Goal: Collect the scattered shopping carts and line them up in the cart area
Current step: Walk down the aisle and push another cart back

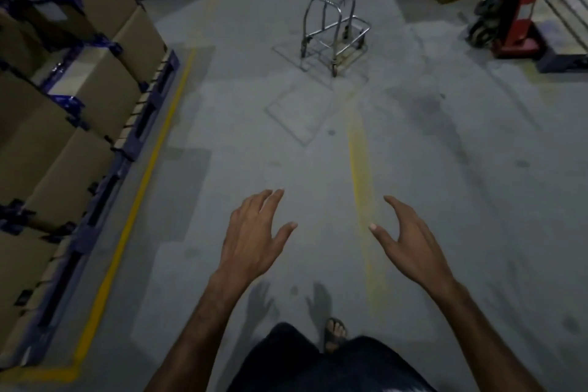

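A sandalled foot point(334, 332) steps on the grey floor point(445, 169) below the hands. The left hand point(254, 240) and right hand point(410, 245) reach forward side by side, fingers spread, holding nothing. A yellow line point(359, 169) runs ahead between them. Well beyond both stands a metal shopping cart point(334, 32); stacked boxes point(63, 79) line the left

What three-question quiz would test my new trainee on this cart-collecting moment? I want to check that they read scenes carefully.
1. True or false: the left hand grips the silver wire shopping cart.
2. Which side of the aisle holds the stacked brown cardboard boxes: A left, B right?
3. What colour is the pallet jack at the right?

Key: 1 false, both the left and the right hand are open and empty; 2 A; 3 red.
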Available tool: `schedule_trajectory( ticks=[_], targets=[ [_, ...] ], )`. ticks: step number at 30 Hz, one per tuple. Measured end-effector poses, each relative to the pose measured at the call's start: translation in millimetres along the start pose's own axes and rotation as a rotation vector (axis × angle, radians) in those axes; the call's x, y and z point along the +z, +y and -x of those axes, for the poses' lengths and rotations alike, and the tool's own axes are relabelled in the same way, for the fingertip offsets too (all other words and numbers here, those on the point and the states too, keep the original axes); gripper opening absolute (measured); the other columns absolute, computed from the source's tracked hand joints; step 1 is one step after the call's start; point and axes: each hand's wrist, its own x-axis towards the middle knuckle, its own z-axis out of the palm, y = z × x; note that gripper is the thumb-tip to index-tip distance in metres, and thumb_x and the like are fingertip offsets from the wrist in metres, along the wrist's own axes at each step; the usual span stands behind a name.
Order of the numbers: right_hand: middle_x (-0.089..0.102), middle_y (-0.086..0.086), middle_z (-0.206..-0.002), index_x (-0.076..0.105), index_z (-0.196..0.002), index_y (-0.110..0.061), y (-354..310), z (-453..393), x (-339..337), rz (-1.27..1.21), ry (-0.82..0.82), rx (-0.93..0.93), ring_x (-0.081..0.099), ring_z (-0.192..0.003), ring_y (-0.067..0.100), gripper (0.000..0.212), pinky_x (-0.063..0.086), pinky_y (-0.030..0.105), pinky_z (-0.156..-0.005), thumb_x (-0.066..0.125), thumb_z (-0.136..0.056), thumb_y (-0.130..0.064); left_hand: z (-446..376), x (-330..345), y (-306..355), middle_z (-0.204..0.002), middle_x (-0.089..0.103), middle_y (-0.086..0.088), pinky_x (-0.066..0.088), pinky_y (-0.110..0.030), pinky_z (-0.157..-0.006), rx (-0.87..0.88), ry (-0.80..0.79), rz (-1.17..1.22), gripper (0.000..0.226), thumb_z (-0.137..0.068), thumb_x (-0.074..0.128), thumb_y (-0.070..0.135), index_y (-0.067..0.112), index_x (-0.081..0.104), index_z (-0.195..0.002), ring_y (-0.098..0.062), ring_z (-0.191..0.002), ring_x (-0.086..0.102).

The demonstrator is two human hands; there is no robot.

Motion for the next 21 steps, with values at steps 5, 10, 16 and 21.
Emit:
schedule_trajectory(
  ticks=[5, 10, 16, 21],
  targets=[
    [0.044, -0.001, -0.161, 0.04, -0.158, -0.023, -26.1, -121.1, -14.0, 0.017, 0.009, -0.019, 0.041, -0.148, 0.02, 0.068, 0.033, 0.034, -0.116, 0.06, -0.101, -0.051, -111.2, 8.3, -23.5, -0.151, 0.054, -0.003, 0.043, -0.045, -0.108, -0.038, 0.025, 0.028, 0.072, -0.099, 0.047, 0.064, 0.021, 0.047, -0.156, -0.023, -0.139, 0.047],
    [0.043, -0.002, -0.162, 0.039, -0.159, -0.022, -31.6, -240.8, 0.5, 0.062, -0.028, -0.005, 0.041, -0.148, 0.019, 0.067, 0.033, 0.034, -0.115, 0.061, -0.101, -0.049, -222.0, 45.9, -58.7, -0.152, 0.054, -0.003, 0.044, -0.047, -0.109, -0.04, -0.02, 0.07, 0.073, -0.098, 0.045, 0.066, 0.022, 0.046, -0.157, -0.025, -0.14, 0.048],
    [0.042, -0.001, -0.163, 0.037, -0.16, -0.023, -67.2, -394.6, -2.7, 0.1, -0.057, 0.016, 0.042, -0.148, 0.022, 0.069, 0.038, 0.041, -0.117, 0.06, -0.101, -0.052, -378.6, 44.7, -92.8, -0.151, 0.055, -0.004, 0.043, -0.047, -0.109, -0.033, -0.054, 0.128, 0.076, -0.098, 0.042, 0.069, 0.021, 0.047, -0.156, -0.025, -0.139, 0.048],
    [0.043, -0.001, -0.162, 0.039, -0.159, -0.022, -110.1, -520.9, -14.5, 0.045, 0.013, 0.013, 0.042, -0.148, 0.022, 0.069, 0.037, 0.041, -0.118, 0.06, -0.101, -0.052, -521.6, 22.8, -110.8, -0.15, 0.056, -0.005, 0.043, -0.045, -0.109, 0.059, -0.042, 0.074, 0.073, -0.098, 0.044, 0.066, 0.02, 0.048, -0.155, -0.026, -0.138, 0.049]
  ],
)
